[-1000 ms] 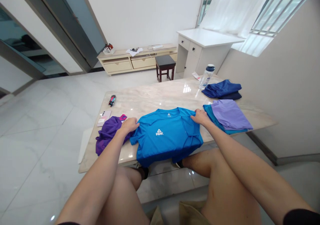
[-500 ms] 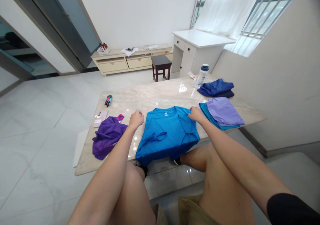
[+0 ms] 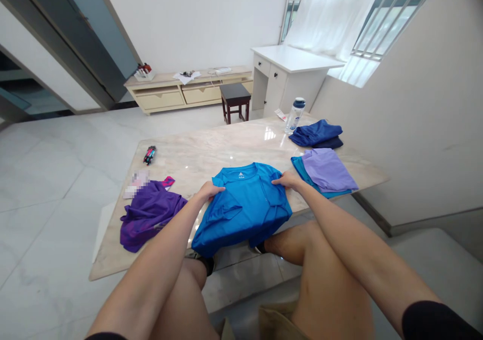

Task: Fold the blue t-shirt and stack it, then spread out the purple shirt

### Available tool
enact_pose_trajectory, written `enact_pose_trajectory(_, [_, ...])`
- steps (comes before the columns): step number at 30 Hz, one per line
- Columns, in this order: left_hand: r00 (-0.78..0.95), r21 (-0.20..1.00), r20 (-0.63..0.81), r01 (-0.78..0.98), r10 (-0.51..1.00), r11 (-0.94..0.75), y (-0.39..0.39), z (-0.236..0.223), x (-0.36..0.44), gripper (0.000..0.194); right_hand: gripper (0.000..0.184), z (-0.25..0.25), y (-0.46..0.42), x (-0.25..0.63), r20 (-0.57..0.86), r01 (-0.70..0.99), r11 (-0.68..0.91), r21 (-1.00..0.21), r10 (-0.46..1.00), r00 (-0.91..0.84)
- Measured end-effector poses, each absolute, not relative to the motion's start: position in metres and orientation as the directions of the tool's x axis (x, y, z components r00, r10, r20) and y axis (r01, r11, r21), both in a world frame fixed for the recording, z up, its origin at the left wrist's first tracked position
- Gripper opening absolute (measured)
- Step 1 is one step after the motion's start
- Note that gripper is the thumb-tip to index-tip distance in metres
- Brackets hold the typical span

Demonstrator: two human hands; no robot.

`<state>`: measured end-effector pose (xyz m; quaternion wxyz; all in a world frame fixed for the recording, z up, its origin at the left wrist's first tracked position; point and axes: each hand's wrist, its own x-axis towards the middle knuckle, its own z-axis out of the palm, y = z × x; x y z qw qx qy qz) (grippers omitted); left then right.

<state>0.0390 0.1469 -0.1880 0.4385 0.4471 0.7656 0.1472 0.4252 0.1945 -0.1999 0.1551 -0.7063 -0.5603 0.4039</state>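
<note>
A bright blue T-shirt (image 3: 247, 204) lies in front of me, neck away from me, its sleeves turned inward and its lower part hanging over the table's near edge. My left hand (image 3: 210, 191) is closed on its left side, below the shoulder, with the thumb on top. On the opposite side my right hand (image 3: 289, 180) pinches the cloth near the shoulder. A crumpled purple garment (image 3: 151, 211) rests left of my left forearm. To the right of my right hand lies a folded stack with a lilac garment (image 3: 330, 169) over a teal one (image 3: 302, 171).
The marble-topped table (image 3: 196, 151) carries a clear water bottle (image 3: 295, 116), folded dark blue clothes (image 3: 319, 133) and a small bundle of pens (image 3: 150, 155). Beyond it stand a dark stool (image 3: 236, 96), a low cabinet (image 3: 162, 101) and a white desk (image 3: 294, 61). A wall is on the right.
My left hand has come from beside the T-shirt onto its left side and gripped it. My right hand keeps its hold near the shoulder. The whole view has shifted slightly.
</note>
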Motion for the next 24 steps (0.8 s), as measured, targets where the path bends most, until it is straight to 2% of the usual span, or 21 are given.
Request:
enact_pose_trajectory(3, [-0.175,0.713,-0.512,0.459,0.841,0.529,0.145,-0.18,0.053,0.02,0.032,-0.188,0.189,0.41,-0.448,0.674,-0.35,-0.651,0.893,0.031])
enact_pose_trajectory(8, [-0.171,0.836,-0.386,0.351,0.907,0.422,0.135,-0.156,0.042,0.02,0.013,-0.162,0.173,0.396,-0.38,0.474,-0.313,-0.823,0.924,-0.049])
enact_pose_trajectory(11, [-0.189,0.866,-0.392,0.254,0.9,0.431,0.135,-0.141,0.018,0.028,0.016,-0.146,0.173,0.393,-0.307,0.372,-0.25,-0.894,0.946,-0.103])
enact_pose_trajectory(14, [-0.228,0.877,-0.375,0.227,0.898,0.424,0.146,-0.124,-0.012,0.037,0.018,-0.128,0.19,0.389,-0.221,0.394,-0.16,-0.905,0.969,-0.114])
enact_pose_trajectory(19, [-0.322,0.945,-0.159,0.223,0.933,0.238,0.187,-0.094,-0.051,0.042,0.019,-0.105,0.247,0.357,-0.07,0.447,0.01,-0.894,0.984,-0.162])
enact_pose_trajectory(24, [-0.391,0.964,0.038,0.257,0.919,0.07,0.243,-0.087,-0.082,0.038,0.027,-0.114,0.324,0.305,0.05,0.499,0.083,-0.862,0.996,-0.079])
